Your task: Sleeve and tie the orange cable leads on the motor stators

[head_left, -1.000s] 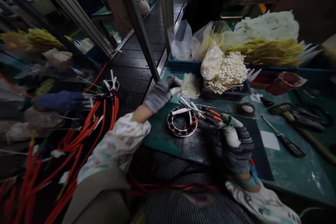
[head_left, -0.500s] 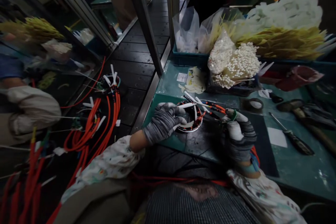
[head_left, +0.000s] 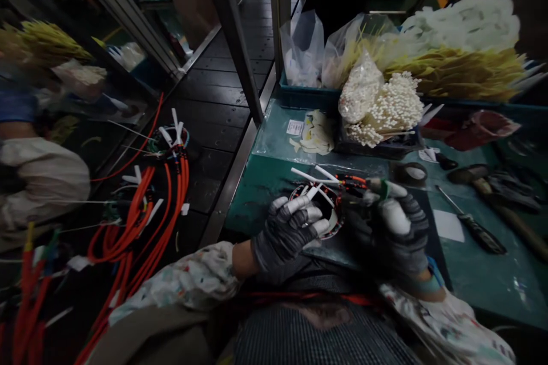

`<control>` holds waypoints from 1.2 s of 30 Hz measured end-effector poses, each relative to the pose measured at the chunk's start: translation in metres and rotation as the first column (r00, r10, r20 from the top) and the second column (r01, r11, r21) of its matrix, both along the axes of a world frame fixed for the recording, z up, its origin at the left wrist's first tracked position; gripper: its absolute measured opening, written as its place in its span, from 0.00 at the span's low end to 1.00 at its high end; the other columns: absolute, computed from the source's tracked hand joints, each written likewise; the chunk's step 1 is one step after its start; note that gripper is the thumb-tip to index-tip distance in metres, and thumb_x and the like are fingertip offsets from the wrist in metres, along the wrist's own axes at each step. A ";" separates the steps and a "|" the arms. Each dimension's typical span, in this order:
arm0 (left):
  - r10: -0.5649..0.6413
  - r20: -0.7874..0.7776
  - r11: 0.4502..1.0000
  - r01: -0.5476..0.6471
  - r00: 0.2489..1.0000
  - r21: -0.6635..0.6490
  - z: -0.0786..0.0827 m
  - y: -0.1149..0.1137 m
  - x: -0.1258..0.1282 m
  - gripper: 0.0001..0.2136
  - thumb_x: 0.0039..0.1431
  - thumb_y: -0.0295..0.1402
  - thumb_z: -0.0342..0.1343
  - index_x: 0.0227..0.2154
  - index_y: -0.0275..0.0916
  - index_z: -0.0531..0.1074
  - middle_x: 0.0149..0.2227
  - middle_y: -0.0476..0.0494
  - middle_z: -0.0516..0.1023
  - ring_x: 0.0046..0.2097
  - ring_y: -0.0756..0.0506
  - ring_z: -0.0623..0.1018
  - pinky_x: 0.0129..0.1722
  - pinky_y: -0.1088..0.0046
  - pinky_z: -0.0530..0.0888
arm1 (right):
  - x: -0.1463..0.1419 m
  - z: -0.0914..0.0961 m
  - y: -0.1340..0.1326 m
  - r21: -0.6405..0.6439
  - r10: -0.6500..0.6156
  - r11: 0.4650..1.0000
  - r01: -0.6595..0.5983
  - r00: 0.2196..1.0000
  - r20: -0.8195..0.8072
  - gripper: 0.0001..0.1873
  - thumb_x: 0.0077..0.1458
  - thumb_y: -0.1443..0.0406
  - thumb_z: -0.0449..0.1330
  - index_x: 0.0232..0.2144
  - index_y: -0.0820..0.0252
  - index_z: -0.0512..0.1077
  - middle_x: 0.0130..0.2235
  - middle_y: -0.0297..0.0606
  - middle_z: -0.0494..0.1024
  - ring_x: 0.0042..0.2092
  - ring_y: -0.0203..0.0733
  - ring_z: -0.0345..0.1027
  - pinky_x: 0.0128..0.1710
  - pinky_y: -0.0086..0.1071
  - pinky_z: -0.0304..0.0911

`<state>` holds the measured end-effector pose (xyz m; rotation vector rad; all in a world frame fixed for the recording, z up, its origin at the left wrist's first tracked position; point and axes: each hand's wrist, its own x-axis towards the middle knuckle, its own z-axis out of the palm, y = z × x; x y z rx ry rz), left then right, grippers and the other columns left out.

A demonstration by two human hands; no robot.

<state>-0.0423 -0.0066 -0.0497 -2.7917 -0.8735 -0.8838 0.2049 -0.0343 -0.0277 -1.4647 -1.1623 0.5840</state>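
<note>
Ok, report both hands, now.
Left hand: curled at the round, silver-rimmed wire ring; grip unclear.
Right hand: closed on the thin orange and black sleeved wires.

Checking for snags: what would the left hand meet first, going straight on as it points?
The left hand would likely meet the orange-and-black ring first; the two overlap in this view, so whether they touch is unclear.

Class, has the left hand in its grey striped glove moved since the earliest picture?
Yes: judged against the dark, slanting metal post, the left hand has moved away, toward the wearer.
</note>
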 end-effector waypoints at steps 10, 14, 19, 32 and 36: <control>-0.039 -0.179 0.997 0.026 0.983 -0.073 0.027 0.010 0.006 0.11 0.68 0.40 0.58 0.51 0.56 0.78 0.48 0.52 0.82 0.54 0.39 0.74 0.63 0.46 0.64 | -0.019 0.023 0.010 0.125 0.492 0.829 -0.546 0.817 0.301 0.26 0.69 0.67 0.58 0.65 0.43 0.69 0.58 0.34 0.80 0.56 0.46 0.78 0.56 0.43 0.77; -0.047 -0.043 0.994 0.043 0.998 -0.100 0.023 0.001 0.001 0.07 0.69 0.35 0.58 0.45 0.50 0.80 0.47 0.52 0.83 0.55 0.39 0.76 0.62 0.52 0.65 | -0.022 0.016 0.016 0.142 0.420 0.761 -0.633 0.648 0.635 0.23 0.71 0.64 0.56 0.65 0.53 0.69 0.54 0.42 0.81 0.53 0.46 0.77 0.52 0.41 0.76; -0.164 0.090 0.980 0.173 0.982 -0.099 0.020 0.010 -0.016 0.05 0.69 0.36 0.59 0.38 0.47 0.80 0.39 0.54 0.86 0.52 0.40 0.80 0.55 0.58 0.65 | -0.022 0.012 0.018 0.085 0.267 0.705 -0.704 0.374 0.888 0.15 0.71 0.65 0.56 0.53 0.64 0.78 0.43 0.46 0.83 0.43 0.45 0.75 0.44 0.39 0.73; 0.278 0.300 0.240 0.236 0.913 -0.942 0.047 0.042 -0.005 0.35 0.55 0.56 0.67 0.59 0.39 0.72 0.57 0.35 0.80 0.56 0.33 0.80 0.59 0.48 0.75 | -0.026 0.026 0.030 -0.127 0.392 0.642 -0.756 0.181 0.902 0.18 0.73 0.60 0.54 0.47 0.63 0.82 0.45 0.47 0.84 0.46 0.47 0.76 0.49 0.40 0.72; 0.130 0.287 0.227 0.253 0.949 -0.940 0.045 0.057 0.008 0.29 0.61 0.53 0.62 0.58 0.39 0.75 0.61 0.37 0.79 0.63 0.32 0.76 0.68 0.49 0.68 | -0.026 0.018 0.027 -0.156 0.412 0.694 -0.703 0.211 0.887 0.18 0.72 0.59 0.55 0.45 0.63 0.83 0.44 0.48 0.83 0.47 0.49 0.75 0.50 0.43 0.71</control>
